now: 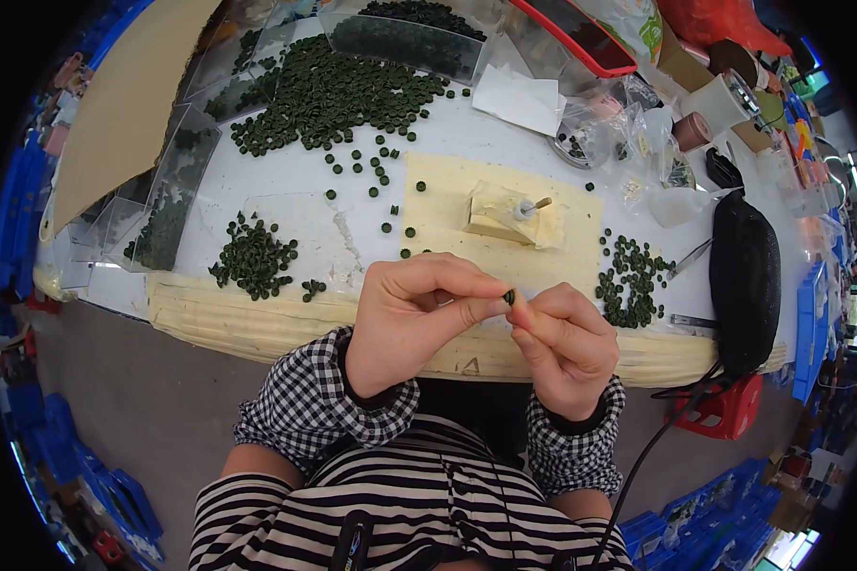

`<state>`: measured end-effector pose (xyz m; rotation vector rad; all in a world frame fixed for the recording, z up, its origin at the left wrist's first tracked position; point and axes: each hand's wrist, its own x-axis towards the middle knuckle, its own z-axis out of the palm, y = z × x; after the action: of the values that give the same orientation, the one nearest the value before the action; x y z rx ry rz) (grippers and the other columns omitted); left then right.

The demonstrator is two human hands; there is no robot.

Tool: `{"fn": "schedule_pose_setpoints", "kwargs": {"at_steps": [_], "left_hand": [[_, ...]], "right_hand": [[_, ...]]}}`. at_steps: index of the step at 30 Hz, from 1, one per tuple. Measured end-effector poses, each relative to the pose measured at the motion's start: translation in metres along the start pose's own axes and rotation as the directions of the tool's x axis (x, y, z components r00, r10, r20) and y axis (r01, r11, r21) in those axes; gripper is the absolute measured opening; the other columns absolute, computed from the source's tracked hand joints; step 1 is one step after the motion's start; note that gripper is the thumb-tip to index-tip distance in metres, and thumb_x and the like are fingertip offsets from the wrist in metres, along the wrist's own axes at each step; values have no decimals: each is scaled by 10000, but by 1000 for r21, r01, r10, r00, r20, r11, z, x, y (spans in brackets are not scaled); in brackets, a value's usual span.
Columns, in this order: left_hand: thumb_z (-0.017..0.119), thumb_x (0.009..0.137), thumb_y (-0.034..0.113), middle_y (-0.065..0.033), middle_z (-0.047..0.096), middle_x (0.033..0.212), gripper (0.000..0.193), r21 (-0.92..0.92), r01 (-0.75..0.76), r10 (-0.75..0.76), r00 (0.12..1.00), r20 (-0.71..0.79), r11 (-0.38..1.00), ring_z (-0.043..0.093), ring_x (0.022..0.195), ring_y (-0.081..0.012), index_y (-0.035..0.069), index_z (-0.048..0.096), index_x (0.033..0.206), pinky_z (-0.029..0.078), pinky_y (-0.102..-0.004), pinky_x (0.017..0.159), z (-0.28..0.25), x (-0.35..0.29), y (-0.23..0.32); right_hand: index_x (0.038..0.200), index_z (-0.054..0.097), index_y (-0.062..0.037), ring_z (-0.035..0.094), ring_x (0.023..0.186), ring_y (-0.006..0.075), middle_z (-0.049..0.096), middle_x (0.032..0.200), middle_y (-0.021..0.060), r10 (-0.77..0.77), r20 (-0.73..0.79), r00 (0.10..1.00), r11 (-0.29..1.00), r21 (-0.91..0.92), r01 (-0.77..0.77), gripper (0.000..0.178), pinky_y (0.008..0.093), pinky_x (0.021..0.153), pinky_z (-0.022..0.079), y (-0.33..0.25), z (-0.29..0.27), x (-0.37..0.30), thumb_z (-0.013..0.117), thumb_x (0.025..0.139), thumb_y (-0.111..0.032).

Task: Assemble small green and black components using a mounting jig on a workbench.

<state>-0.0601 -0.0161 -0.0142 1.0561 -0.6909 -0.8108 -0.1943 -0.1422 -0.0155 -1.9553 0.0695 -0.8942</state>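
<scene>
Between my two hands, above the table's front edge, is a small dark green round piece (509, 297). My left hand (408, 319) pinches it between thumb and forefinger. The fingertips of my right hand (571, 344) are closed against its other side, and they hide part of it. Beyond my hands stands a small tape-wrapped block (509, 221) with a short peg on top, on a cream-coloured mat (438, 211). A loose pile of similar green pieces (254, 259) lies left of my left hand. Another scattered group of green pieces (630, 281) is right of my right hand.
A large heap of green pieces (338, 90) spreads at the back left, by clear plastic bins (179, 190) and a cardboard sheet (129, 86). Folded white paper (519, 98) and a red-edged phone (581, 33) lie at the back. Tweezers (690, 257) and a black pouch (745, 281) are at right.
</scene>
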Motion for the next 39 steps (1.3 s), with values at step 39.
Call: {"fn": "schedule_pose_setpoints", "kwargs": {"at_steps": [39], "left_hand": [[651,868,-49,-111,701,992,184,-138,108,-112,993,-22,985,661,915,-133,-47,665,1051,533,-241,822,2,0,0]], "right_hand": [[1066,715,-21,562,661,168,636,814,59,-76,-89,993,981,-185,58,367,259,565,451,-2,8,0,749,709,56]]}}
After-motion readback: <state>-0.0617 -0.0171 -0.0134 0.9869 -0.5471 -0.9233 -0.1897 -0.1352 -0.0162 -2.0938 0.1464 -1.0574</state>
